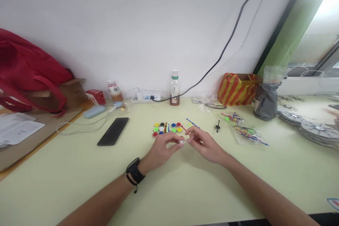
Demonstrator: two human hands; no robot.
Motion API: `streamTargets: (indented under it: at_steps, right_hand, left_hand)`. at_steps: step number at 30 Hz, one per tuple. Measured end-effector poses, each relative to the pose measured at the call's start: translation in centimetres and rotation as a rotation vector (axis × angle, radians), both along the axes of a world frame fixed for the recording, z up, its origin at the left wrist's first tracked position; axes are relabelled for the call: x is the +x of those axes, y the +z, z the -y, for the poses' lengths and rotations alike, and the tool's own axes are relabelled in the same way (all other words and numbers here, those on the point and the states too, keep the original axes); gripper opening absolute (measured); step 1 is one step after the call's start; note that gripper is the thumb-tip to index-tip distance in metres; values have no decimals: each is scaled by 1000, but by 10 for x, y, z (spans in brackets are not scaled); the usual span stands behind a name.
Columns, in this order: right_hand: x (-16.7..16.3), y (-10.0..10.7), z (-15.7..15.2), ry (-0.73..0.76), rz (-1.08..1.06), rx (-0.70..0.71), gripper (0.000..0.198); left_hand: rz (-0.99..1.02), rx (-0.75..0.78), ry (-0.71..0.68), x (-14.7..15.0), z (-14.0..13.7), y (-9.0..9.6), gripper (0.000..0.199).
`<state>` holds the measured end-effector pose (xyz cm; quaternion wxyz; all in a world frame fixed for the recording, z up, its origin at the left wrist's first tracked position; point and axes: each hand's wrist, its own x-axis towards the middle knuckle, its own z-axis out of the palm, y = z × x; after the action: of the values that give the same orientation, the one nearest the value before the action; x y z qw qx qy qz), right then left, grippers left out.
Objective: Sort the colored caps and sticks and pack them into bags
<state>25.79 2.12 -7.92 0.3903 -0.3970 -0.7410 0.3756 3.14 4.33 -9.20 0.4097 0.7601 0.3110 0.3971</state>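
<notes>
Over the middle of the table, my left hand (159, 150) pinches a small white plastic piece (181, 142) between thumb and fingertips. My right hand (206, 145) is closed in a pinch on the other end of it, where a thin white strip runs; the fingers cover part of it. Just beyond the hands lie several small round coloured discs (156, 129) in rows, with thin coloured arrows among them. A blue arrow (192, 123) lies behind my right hand. To the right, a black arrow on a round base (217, 126) stands by itself.
Clear bags of coloured arrows (249, 134) lie at right, near stacked grey discs (319, 130). A black phone (113, 131) lies at left. A bottle (174, 88) and power strip (145, 96) stand by the wall, with a black cable (225, 49) hanging down.
</notes>
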Motion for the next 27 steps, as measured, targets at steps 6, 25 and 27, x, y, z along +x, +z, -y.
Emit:
streamTargets:
  at_steps: [6,25,27]
  right_hand:
    - [1,0,-1,3,-33,-11,16]
    - [2,3,1,-152,-73,134,42]
    - [1,3,2,-86,-47,67,38]
  left_hand:
    - [-19,-25,-34,2,4,5,14]
    - [264,-404,0,4,-5,5,31]
    - [281,-404,10,4,-6,4,31]
